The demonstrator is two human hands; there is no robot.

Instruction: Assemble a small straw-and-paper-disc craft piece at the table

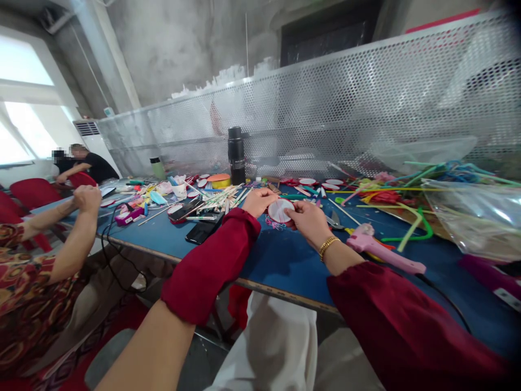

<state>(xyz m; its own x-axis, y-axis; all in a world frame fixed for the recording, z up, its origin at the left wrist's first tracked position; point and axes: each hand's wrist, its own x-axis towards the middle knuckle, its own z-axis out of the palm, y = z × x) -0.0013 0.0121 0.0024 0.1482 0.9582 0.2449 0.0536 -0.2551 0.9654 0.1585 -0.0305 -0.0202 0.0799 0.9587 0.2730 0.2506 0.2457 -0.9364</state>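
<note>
Between my two hands is a small round white disc with a red rim (280, 210), raised over the blue table (280, 271). My left hand (259, 201) grips its far left edge with closed fingers. On the right edge, my right hand (309, 220) pinches it between thumb and fingers. A tangle of pink and blue threads (275, 222) shows just below the disc; I cannot tell whether it is attached. To the right of my right hand lie scissors (336, 221) and a pink glue gun (385, 251) with a black cord.
Black phones (203, 231) and wooden sticks (223, 201) lie left of my hands. A black flask (236, 155) stands behind them. Coloured pipe cleaners (423, 217) and a clear plastic bag (476, 217) cover the right side. A co-worker's hands (87, 198) are at far left.
</note>
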